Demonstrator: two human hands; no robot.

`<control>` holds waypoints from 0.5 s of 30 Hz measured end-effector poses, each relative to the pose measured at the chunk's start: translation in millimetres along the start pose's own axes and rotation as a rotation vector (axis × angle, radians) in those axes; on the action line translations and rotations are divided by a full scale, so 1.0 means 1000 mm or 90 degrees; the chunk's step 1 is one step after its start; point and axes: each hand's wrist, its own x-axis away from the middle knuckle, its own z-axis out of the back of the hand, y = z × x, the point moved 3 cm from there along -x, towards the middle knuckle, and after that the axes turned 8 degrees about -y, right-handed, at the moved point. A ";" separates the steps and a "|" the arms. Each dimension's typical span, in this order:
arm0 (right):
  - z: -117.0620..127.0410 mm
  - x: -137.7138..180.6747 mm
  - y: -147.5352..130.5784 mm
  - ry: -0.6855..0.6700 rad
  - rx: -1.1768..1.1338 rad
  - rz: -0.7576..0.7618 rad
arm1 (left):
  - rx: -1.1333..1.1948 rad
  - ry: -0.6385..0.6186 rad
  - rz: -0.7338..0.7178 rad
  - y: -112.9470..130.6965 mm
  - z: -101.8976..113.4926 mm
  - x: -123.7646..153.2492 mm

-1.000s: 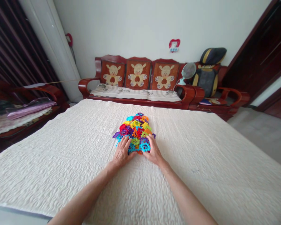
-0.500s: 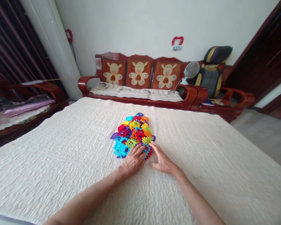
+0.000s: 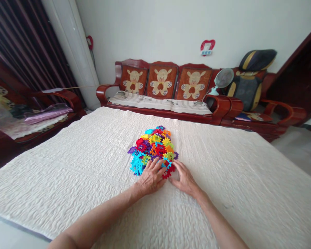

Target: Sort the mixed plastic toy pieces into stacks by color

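A heap of colourful plastic interlocking building pieces (image 3: 155, 147) lies on the cream quilted cover (image 3: 93, 148). The pieces are flat with notched edges, in red, blue, yellow, orange, green and purple. My left hand (image 3: 152, 175) rests palm down on the near edge of the heap, its fingers stretched over the pieces. Beside the near right edge is my right hand (image 3: 184, 178), thumb and fingers apart, fingertips at a red piece (image 3: 169, 172) and a blue piece (image 3: 168, 163). What lies beneath my left palm is hidden.
Behind the covered surface stands a wooden sofa (image 3: 155, 110) with bear-patterned cushions (image 3: 161, 81). A small fan (image 3: 223, 79) and a chair with a massage cushion (image 3: 246, 88) are at the right. A wooden armchair (image 3: 67, 97) is at the left.
The view has turned slightly left, so the scene sits further right. My left hand has shifted a little off the blue piece at the near right, showing more of it. My right hand stays beside the heap.
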 end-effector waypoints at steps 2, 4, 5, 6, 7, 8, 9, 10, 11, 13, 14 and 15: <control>-0.001 -0.002 -0.002 -0.003 0.018 -0.011 | 0.002 -0.011 0.009 -0.004 0.000 0.001; 0.001 -0.007 -0.003 -0.013 0.013 -0.015 | 0.002 -0.008 0.018 -0.004 0.001 -0.001; 0.004 -0.009 -0.002 -0.022 0.002 -0.011 | 0.004 -0.007 0.014 -0.001 0.002 -0.002; 0.009 -0.011 0.001 -0.028 -0.012 -0.009 | 0.007 -0.008 0.003 0.003 0.002 -0.004; 0.015 -0.012 0.006 -0.025 -0.023 -0.013 | 0.012 -0.011 -0.016 0.009 0.002 -0.007; 0.023 -0.012 0.013 -0.009 -0.028 -0.026 | 0.019 -0.017 -0.036 0.015 0.000 -0.010; 0.032 -0.011 0.022 0.015 -0.027 -0.046 | 0.026 -0.024 -0.054 0.022 -0.002 -0.013; 0.041 -0.009 0.033 0.045 -0.021 -0.072 | 0.032 -0.029 -0.066 0.028 -0.005 -0.018; 0.048 -0.006 0.044 0.075 -0.012 -0.097 | 0.037 -0.034 -0.073 0.032 -0.009 -0.023; 0.060 0.001 0.064 0.130 0.008 -0.141 | 0.038 -0.043 -0.075 0.035 -0.018 -0.035; 0.063 0.005 0.072 0.155 0.013 -0.159 | 0.034 -0.049 -0.073 0.034 -0.023 -0.041; 0.065 0.008 0.079 0.177 0.015 -0.175 | 0.028 -0.055 -0.073 0.032 -0.026 -0.047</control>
